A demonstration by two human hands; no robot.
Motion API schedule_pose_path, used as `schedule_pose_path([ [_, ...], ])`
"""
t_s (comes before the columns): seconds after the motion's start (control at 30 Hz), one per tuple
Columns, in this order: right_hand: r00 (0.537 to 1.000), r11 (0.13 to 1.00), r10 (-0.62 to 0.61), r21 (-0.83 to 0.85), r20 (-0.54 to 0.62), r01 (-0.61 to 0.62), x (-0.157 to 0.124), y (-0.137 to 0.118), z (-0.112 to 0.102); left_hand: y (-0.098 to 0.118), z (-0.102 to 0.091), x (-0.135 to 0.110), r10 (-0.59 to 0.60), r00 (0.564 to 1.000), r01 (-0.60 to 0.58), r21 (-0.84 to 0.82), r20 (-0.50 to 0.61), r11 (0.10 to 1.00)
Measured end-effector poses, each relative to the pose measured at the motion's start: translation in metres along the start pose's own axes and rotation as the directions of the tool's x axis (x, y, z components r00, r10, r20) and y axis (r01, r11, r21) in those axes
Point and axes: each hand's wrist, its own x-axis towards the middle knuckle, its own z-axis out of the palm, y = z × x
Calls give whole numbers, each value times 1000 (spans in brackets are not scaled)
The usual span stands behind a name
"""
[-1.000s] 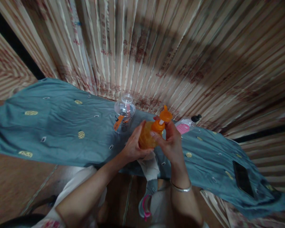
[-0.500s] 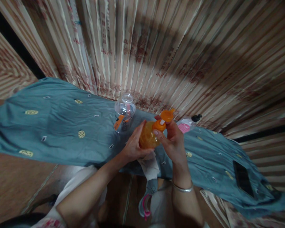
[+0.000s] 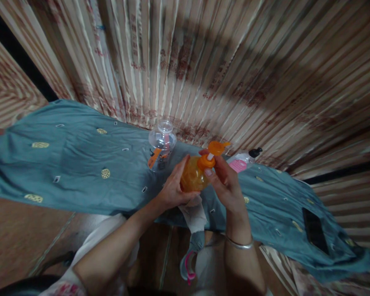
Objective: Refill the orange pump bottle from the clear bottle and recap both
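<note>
An amber pump bottle (image 3: 193,176) is tilted to the right in front of me, with my left hand (image 3: 176,185) wrapped round its body. The bottle's orange pump top (image 3: 216,148) has its nozzle pointing right. My right hand (image 3: 223,179) grips the orange collar (image 3: 206,162) below it, thumb in front and fingers behind. Part of the far fingers is hidden by the pump. Below the bottle hangs a whitish, crumpled cloth or tissue (image 3: 195,213); whether my left hand holds it I cannot tell.
On the blue-green cloth (image 3: 80,164) stands an open clear bottle (image 3: 162,144) with an orange label, left of my hands. To the right is a clear bottle (image 3: 242,161) with a pink label and black pump. A phone (image 3: 315,231) lies farther right. Striped curtain (image 3: 160,61) hangs behind.
The pump top has turned, its nozzle swinging to point more to the right. My right hand has shifted slightly right and its thumb has slid along the collar. My left hand stays put.
</note>
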Motion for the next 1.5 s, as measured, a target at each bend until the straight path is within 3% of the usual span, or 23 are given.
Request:
schedule_pose_path([
  [0.13, 999, 1000, -3, 9, 36, 3, 1, 2, -2, 2, -1, 0, 0, 1000, 0, -8, 3, 1000],
  [0.33, 994, 1000, 10, 9, -113, -9, 3, 11, 4, -1, 0, 0, -6, 1000, 6, -7, 3, 1000],
  [0.57, 978, 998, -23, -59, -208, 11, 4, 14, 10, 0, 0, 0, -9, 1000, 9, 4, 7, 1000],
  [0.87, 999, 999, -20, 40, 34, 19, 1, 0, 0, 1, 0, 0, 11, 1000, -11, -25, -6, 1000],
  [0.97, 1000, 999, -17, 46, 6, 17, 2, 4, 0, 2, -1, 0, 1, 1000, -1, -25, -6, 1000],
  [1.3, 969, 997, -42, -74, -245, 25, 6, 8, 15, 2, -1, 0, -14, 1000, 14, -20, 3, 1000],
  [1.37, 971, 997, -46, -78, -236, 28, 5, 7, 15, 1, -1, -1, -17, 1000, 17, -24, -1, 1000],
  [1.5, 994, 998, -48, -45, -96, 44, 2, 1, 12, 1, -1, -1, -9, 1000, 9, -30, 0, 1000],
])
